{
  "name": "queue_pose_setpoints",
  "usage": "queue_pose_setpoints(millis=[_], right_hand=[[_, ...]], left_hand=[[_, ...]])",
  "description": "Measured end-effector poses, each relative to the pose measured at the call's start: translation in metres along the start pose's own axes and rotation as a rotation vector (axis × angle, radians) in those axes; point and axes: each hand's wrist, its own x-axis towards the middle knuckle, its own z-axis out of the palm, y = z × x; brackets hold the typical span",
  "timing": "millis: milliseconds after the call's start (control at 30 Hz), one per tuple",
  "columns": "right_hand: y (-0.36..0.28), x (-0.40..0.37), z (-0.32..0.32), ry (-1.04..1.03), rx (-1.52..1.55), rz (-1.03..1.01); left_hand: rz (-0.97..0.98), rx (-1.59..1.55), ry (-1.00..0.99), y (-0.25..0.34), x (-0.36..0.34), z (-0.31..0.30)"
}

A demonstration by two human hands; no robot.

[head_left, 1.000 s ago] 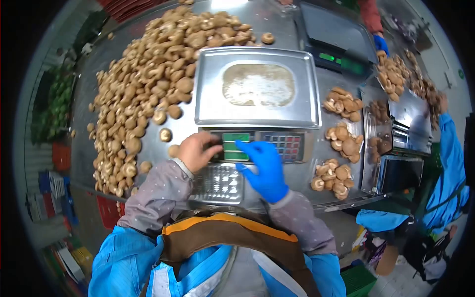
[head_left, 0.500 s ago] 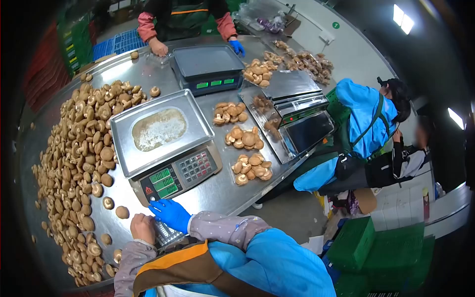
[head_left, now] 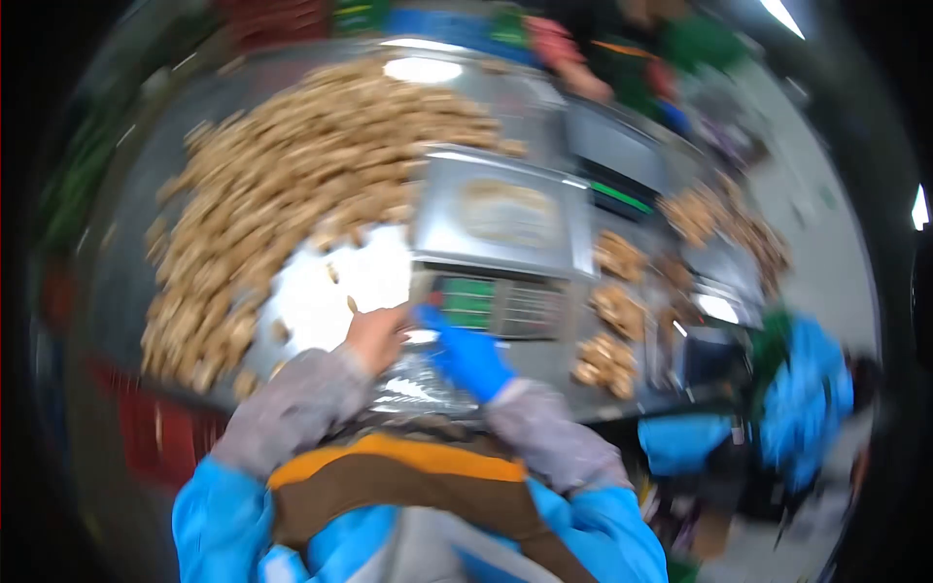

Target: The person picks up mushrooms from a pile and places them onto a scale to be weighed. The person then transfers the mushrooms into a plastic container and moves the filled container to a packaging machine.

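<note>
My left hand (head_left: 377, 337), bare, is at the near edge of the metal table, beside clear plastic trays (head_left: 413, 384). My right hand (head_left: 468, 358), in a blue glove, is on the other side of the same clear plastic. Motion blurs the fingers of both hands, and their grip cannot be made out. Just beyond my hands stands a scale (head_left: 530, 309) with a green display and a metal pan (head_left: 501, 216) on top. A large heap of brown mushrooms (head_left: 292, 185) lies to the left and beyond.
Mushroom packs (head_left: 604, 364) stand right of the scale. Farther off are a second scale (head_left: 617, 160) and a wrapping machine (head_left: 714, 360). A person's arm (head_left: 580, 78) reaches in at the far side; a person in blue (head_left: 802, 398) is at the right. A red crate (head_left: 160, 442) is at lower left.
The view has swung left, so the heap, scale and packs appear shifted to the right. My hands have come up with the clear plastic between them, a little apart from each other.
</note>
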Motion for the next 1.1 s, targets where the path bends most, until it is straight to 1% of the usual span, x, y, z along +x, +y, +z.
queue_pose_setpoints(millis=[33, 67, 100, 133, 167, 200, 233, 267, 300, 333, 367, 400, 433, 467, 500, 533, 600, 667, 700, 733, 800, 833, 867, 933, 967, 1033, 1067, 1100], right_hand=[[-0.033, 0.006, -0.022, -0.144, -0.233, 0.1], [0.006, 0.02, -0.012, -0.111, -0.124, -0.026], [-0.005, 0.032, -0.016, -0.128, 0.198, 0.013], [-0.013, 0.045, -0.014, -0.065, 0.383, 0.145], [-0.03, 0.058, -0.015, -0.062, 0.328, 0.074], [-0.027, 0.074, -0.005, -0.053, 0.428, 0.128], [-0.044, 0.083, 0.012, -0.099, 0.405, 0.15], [-0.062, 0.09, 0.032, -0.135, 0.379, 0.168], [-0.072, 0.099, 0.057, -0.193, 0.418, 0.198], [-0.078, 0.107, 0.082, -0.249, 0.457, 0.23], [-0.076, 0.118, 0.106, -0.371, 0.489, 0.237], [-0.081, 0.125, 0.136, -0.43, 0.465, 0.165], [-0.093, 0.127, 0.171, -0.421, 0.548, 0.248], [-0.092, 0.132, 0.209, -0.437, 0.555, 0.091], [-0.108, 0.136, 0.228, -0.523, 0.505, 0.079], [-0.131, 0.142, 0.242, -0.581, 0.548, 0.129], [-0.138, 0.16, 0.29, -0.471, 0.601, -0.255], [-0.167, 0.171, 0.305, -0.535, 0.273, -0.417], [-0.183, 0.183, 0.317, -0.443, -0.012, -0.782], [-0.198, 0.195, 0.34, -0.507, -0.026, -0.875], [-0.237, 0.212, 0.391, -0.433, -0.246, -1.024], [-0.256, 0.222, 0.419, -0.458, -0.266, -1.029], [-0.273, 0.232, 0.446, -0.483, -0.287, -1.032], [-0.285, 0.249, 0.503, -0.389, -0.456, -1.13], [-0.286, 0.253, 0.514, -0.477, -0.533, -1.057], [-0.287, 0.256, 0.523, -0.661, -0.68, -0.891], [-0.282, 0.259, 0.519, -0.704, -0.763, -0.935], [-0.281, 0.262, 0.502, -0.75, -0.846, -0.981]], left_hand=[[-0.092, -0.09, 0.003, -0.004, 0.001, -0.011], [-0.091, -0.084, 0.07, -0.011, 0.002, -0.021], [-0.155, -0.234, 0.253, -0.017, -0.002, -0.028], [-0.232, -0.559, 0.422, -0.016, -0.008, -0.044], [-0.326, -0.759, 0.514, -0.039, -0.015, -0.043], [-0.466, -1.164, 0.476, -0.046, -0.027, -0.053], [-0.569, -1.396, 0.346, -0.051, -0.043, -0.065], [-0.629, -1.528, 0.283, -0.058, -0.059, -0.073], [-0.7, -1.654, 0.224, -0.065, -0.074, -0.081], [-0.739, -1.681, 0.329, -0.076, -0.092, -0.091], [-0.765, -1.679, 0.457, -0.083, -0.11, -0.101], [-0.79, -1.674, 0.584, -0.089, -0.127, -0.111], [-0.727, -1.579, 0.606, -0.097, -0.145, -0.117], [-0.728, -1.619, 0.709, -0.098, -0.159, -0.123], [-0.729, -1.577, 0.762, -0.103, -0.175, -0.137], [-0.728, -1.534, 0.812, -0.111, -0.192, -0.155], [-0.713, -1.285, 1.074, -0.136, -0.229, -0.204], [-0.769, -0.9, 1.325, -0.151, -0.258, -0.266], [-0.809, -0.664, 1.303, -0.184, -0.282, -0.289], [-0.844, -0.434, 1.267, -0.219, -0.302, -0.308], [-0.985, -0.006, 1.115, -0.259, -0.309, -0.348], [-1.039, 0.206, 1.027, -0.275, -0.31, -0.361], [-1.11, 0.285, 0.988, -0.282, -0.305, -0.371], [-1.244, 0.435, 0.892, -0.28, -0.278, -0.388], [-1.256, 0.458, 0.872, -0.278, -0.268, -0.388], [-1.316, 0.405, 0.738, -0.302, -0.256, -0.385], [-1.348, 0.376, 0.668, -0.313, -0.254, -0.383], [-1.428, 0.342, 0.541, -0.336, -0.254, -0.377]])
